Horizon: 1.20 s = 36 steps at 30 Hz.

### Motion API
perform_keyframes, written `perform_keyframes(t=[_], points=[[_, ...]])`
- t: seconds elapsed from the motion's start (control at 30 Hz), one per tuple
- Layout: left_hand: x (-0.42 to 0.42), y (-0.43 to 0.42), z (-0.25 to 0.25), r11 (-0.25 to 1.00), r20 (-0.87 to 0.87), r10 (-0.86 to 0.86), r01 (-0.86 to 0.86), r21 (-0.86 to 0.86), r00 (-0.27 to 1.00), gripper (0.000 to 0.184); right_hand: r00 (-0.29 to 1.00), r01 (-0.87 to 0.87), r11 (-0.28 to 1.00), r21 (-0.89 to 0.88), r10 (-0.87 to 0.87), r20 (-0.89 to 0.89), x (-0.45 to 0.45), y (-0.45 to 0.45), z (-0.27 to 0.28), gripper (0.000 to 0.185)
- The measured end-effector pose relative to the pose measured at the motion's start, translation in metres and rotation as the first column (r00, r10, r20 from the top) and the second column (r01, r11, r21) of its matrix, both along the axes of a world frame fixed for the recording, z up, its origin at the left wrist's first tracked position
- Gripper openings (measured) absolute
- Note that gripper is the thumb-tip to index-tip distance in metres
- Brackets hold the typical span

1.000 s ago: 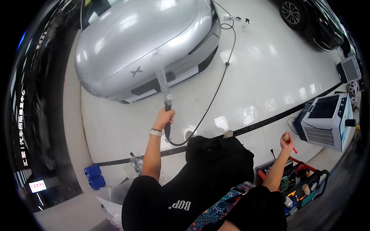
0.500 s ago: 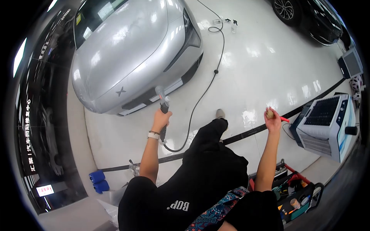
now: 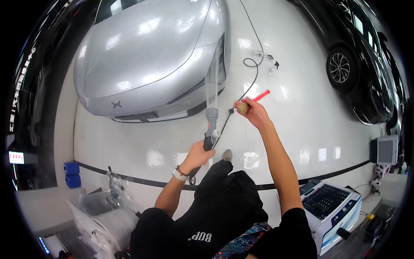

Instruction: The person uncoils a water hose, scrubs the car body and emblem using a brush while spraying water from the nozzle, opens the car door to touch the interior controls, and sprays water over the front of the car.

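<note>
My left hand [image 3: 199, 156] is wrapped around the black grip of a hose-fed spray gun [image 3: 211, 125]. From its grey nozzle a pale streak of spray [image 3: 211, 84] runs forward, in front of the headlight corner of the silver car [image 3: 146, 56]. A black hose [image 3: 252, 82] trails over the floor past the gun. Further right, my right hand [image 3: 255, 113] is closed on a detailing brush [image 3: 261, 95], its red handle pointing up and right and its tan bristles on the palm side. Clear film seems to cover part of the car's front.
Two spray bottles [image 3: 271, 69] lie or stand on the white floor beside the hose. A black car [image 3: 366, 82] is at the right. An air cooler [image 3: 336, 203] stands at lower right, plastic-wrapped items [image 3: 108, 216] at lower left, and blue containers [image 3: 72, 174] by the wall.
My view has turned to the right. The spray gun has swung rightward, and spray now shows at its nozzle. My right hand has moved forward and inward with the brush.
</note>
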<state>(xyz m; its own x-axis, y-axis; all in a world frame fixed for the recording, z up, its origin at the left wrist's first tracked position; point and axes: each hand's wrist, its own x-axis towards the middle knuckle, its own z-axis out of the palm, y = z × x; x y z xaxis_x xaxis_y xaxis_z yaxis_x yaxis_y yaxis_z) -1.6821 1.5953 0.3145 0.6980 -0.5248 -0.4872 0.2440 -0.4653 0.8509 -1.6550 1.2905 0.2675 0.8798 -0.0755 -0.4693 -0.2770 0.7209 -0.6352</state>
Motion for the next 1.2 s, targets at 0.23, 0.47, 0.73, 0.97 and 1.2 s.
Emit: perform_keyframes(t=[0.23, 0.47, 0.73, 0.97, 1.2], points=[[-0.004, -0.052, 0.049, 0.995, -0.128, -0.043, 0.031, -0.092, 0.991, 0.017, 0.926, -0.319, 0.946, -0.059, 0.324, 0.193, 0.160, -0.008, 0.021, 0.024], [0.040, -0.126, 0.064, 0.983, 0.027, 0.152, -0.154, 0.100, 0.988, 0.017, 0.726, -0.679, 0.694, 0.238, 0.588, 0.357, 0.241, -0.039, 0.015, 0.020], [0.104, -0.208, 0.014, 0.863, 0.121, 0.461, -0.476, 0.167, 0.879, 0.015, 0.865, -0.369, 0.927, 0.062, 0.318, 0.388, 0.276, -0.256, 0.004, 0.010], [0.113, -0.262, 0.003, 0.757, 0.152, 0.588, -0.607, 0.243, 0.794, 0.016, 0.982, 0.168, 0.984, 0.055, -0.162, -0.091, 0.209, -0.517, -0.106, 0.020], [0.120, -0.304, -0.010, 0.664, 0.319, 0.555, -0.640, 0.387, 0.769, 0.028, 0.700, 0.505, 0.802, -0.318, -0.596, -0.393, -0.018, -0.688, -0.227, 0.032]])
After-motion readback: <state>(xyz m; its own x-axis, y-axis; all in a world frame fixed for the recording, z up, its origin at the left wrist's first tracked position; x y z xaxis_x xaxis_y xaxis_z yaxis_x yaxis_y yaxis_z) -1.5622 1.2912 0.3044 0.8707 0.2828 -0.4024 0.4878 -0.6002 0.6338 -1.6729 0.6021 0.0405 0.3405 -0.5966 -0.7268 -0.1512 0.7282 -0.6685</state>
